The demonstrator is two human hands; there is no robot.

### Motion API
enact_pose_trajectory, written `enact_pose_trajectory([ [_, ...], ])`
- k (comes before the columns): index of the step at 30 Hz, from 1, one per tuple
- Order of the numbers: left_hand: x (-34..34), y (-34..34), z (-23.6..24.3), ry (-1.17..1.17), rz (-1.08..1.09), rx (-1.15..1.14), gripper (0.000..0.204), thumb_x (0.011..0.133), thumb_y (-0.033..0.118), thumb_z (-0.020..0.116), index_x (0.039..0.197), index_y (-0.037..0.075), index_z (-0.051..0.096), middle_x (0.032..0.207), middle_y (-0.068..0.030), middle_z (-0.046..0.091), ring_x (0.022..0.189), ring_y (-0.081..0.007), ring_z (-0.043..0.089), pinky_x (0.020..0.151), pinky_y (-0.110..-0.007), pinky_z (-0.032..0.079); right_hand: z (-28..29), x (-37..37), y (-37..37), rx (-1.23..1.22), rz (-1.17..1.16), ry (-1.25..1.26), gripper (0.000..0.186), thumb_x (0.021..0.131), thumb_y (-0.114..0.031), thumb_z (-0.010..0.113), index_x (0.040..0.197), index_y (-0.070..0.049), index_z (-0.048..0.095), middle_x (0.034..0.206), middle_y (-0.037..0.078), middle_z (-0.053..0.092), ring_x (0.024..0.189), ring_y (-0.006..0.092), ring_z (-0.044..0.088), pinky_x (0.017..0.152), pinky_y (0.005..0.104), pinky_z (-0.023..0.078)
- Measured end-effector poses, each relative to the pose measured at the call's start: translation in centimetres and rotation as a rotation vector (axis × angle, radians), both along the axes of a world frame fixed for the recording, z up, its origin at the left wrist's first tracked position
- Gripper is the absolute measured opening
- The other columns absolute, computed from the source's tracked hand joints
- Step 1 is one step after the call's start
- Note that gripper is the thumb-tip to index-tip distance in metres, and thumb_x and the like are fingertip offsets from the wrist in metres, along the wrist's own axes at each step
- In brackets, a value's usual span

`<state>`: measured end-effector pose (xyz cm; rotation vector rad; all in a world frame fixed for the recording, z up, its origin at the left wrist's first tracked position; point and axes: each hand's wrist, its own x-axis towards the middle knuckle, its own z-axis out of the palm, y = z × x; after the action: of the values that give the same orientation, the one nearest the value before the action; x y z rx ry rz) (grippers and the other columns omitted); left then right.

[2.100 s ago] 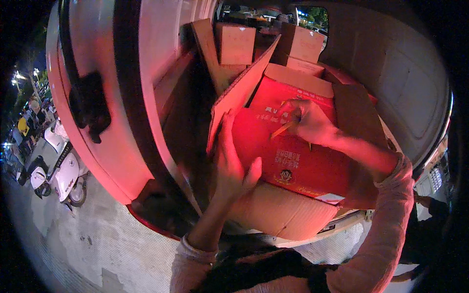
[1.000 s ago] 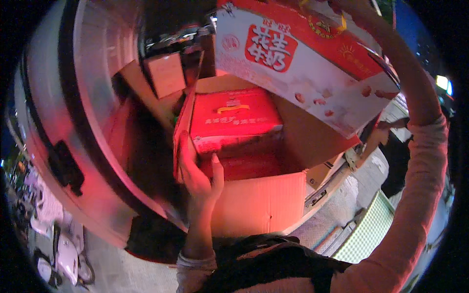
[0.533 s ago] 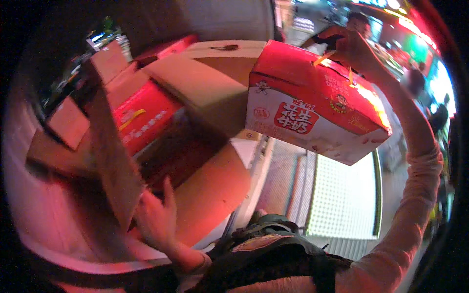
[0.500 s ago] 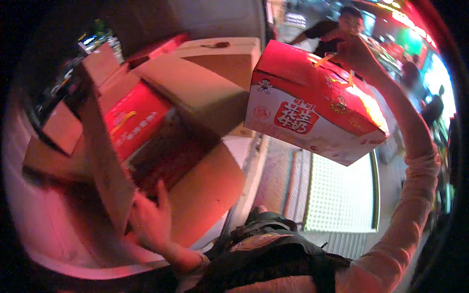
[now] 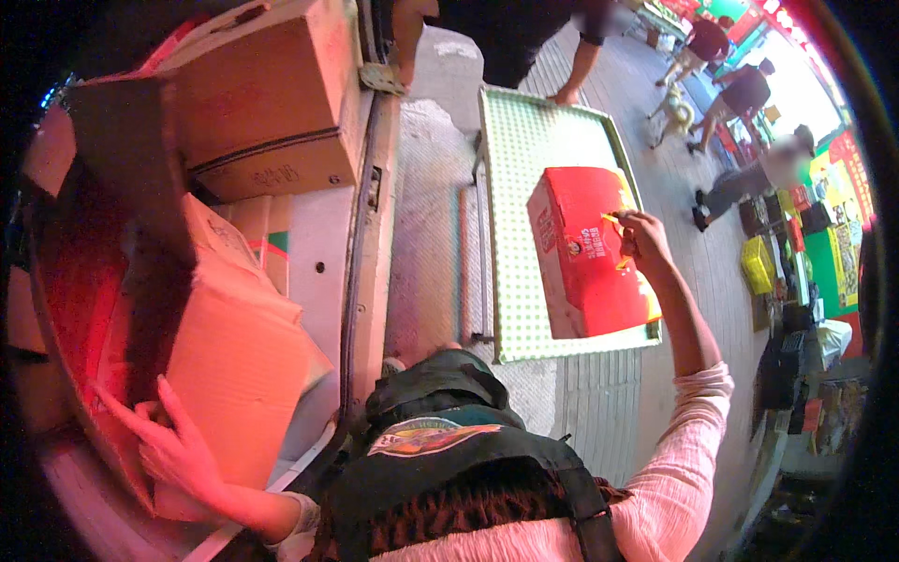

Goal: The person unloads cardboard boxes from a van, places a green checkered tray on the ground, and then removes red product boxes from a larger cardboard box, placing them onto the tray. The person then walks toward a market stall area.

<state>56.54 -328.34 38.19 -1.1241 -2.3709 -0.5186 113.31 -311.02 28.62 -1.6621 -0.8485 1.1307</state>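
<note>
Head view. Right hand (image 5: 646, 239): grip closed around the yellow handle (image 5: 612, 221) of a red carry carton (image 5: 585, 281). Red carry carton: over a green-and-white checked tabletop (image 5: 518, 318); contact unclear. Left hand (image 5: 183, 454): at an open cardboard box (image 5: 234, 365), index finger and thumb apart; cannot tell whether its grip holds cardboard. Co-worker's hand (image 5: 565, 96): at the tabletop's far edge.

Free space runs between the big brown cardboard box (image 5: 267, 108) and the green-and-white checked table (image 5: 513, 234). A person in dark clothes (image 5: 510, 39) blocks the far end. The shiny red cardboard carton (image 5: 581, 272) blocks the right hand (image 5: 642, 242) on its left.
</note>
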Motion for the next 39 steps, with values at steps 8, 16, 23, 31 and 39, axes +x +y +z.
enact_pose_trajectory([
  [8,5.3,5.5,-0.7,0.204,-0.193,-0.091,0.069,0.079,0.045,0.056,0.136,0.02,0.025,0.095,-0.0187,0.061,0.082,-0.0386,0.058,0.065,-0.048,0.044,-14.8,9.0,-1.8,0.031,-0.696,1.021,0.036,0.075,0.001,0.045,0.107,-0.007,0.057,0.068,0.01,0.045,0.057,0.0138,0.045,0.049,0.0211,0.041],
  [16,9.7,11.3,-0.6,0.264,-0.159,-0.081,0.066,0.076,0.043,0.06,0.133,0.027,0.032,0.099,-0.0179,0.06,0.082,-0.0375,0.058,0.063,-0.048,0.045,-20.6,8.5,-0.8,-0.023,-1.031,1.018,0.056,0.074,0.003,0.026,0.119,-0.02,0.048,0.11,0.013,0.049,0.092,0.0269,0.05,0.083,0.0464,0.045],
  [23,9.1,11.7,0.0,0.141,-0.424,-0.101,0.05,0.081,0.029,0.058,0.128,0.023,0.041,0.122,-0.0123,0.05,0.107,-0.0313,0.051,0.084,-0.039,0.043,-29.8,9.7,-0.7,0.296,-1.379,1.318,0.05,0.07,0.007,0.035,0.105,-0.019,0.06,0.1,0.012,0.05,0.092,0.0239,0.047,0.091,0.0503,0.037],
  [31,7.9,11.2,-0.6,-0.325,-0.435,-0.015,0.044,0.084,0.017,0.056,0.127,0.018,0.045,0.124,-0.0149,0.048,0.11,-0.0305,0.049,0.09,-0.036,0.041,-26.7,7.4,-3.3,0.043,-0.895,1.183,0.034,0.076,-0.003,0.046,0.11,-0.002,0.049,0.102,0.017,0.05,0.099,0.0346,0.051,0.084,0.0417,0.047],
  [39,7.8,12.0,-1.5,0.201,-0.451,-0.018,0.043,0.082,0.018,0.059,0.123,0.011,0.049,0.12,-0.0126,0.052,0.106,-0.0276,0.052,0.09,-0.036,0.041,-28.1,6.8,-6.2,-0.031,-0.505,0.053,0.048,0.075,-0.008,0.059,0.119,0.0,0.041,0.108,0.011,0.051,0.086,0.0154,0.054,0.073,0.0263,0.044],
])
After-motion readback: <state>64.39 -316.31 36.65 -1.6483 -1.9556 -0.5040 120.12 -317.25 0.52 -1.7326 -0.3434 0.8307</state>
